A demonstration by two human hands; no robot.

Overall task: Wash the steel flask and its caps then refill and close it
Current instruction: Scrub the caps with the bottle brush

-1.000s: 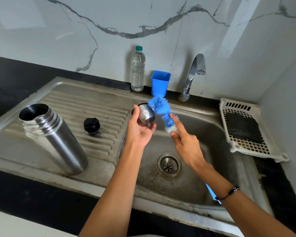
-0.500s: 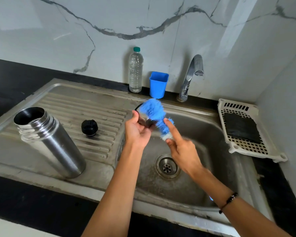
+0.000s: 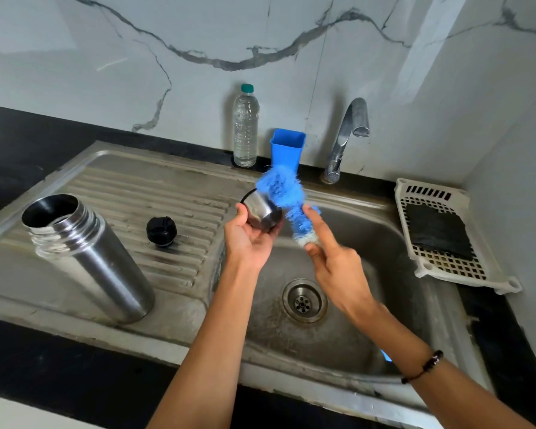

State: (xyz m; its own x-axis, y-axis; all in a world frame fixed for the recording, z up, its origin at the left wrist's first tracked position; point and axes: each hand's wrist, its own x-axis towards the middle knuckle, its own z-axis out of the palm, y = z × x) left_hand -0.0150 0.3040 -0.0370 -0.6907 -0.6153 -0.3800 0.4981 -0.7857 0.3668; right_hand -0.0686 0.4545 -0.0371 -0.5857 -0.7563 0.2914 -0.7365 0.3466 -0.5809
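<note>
Scrubbing the steel cap (image 3: 262,212) clamped in the left grip (image 3: 248,239), right grip (image 3: 331,261) pinching the brush (image 3: 283,196); flask (image 3: 87,255) and black stopper (image 3: 161,231), left of both grips, look unwashed.

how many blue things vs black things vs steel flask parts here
blue: 2 – brush, cup
black: 2 – stopper, cloth
steel flask parts: 2 – flask, steel cap
total: 6

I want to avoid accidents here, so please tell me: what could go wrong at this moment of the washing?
1. The left hand holds the steel cap mostly by fingertips over the sink basin; brush pressure might knock it loose.
2. The open steel flask stands near the drainboard's front edge; an elbow could tip it.
</note>
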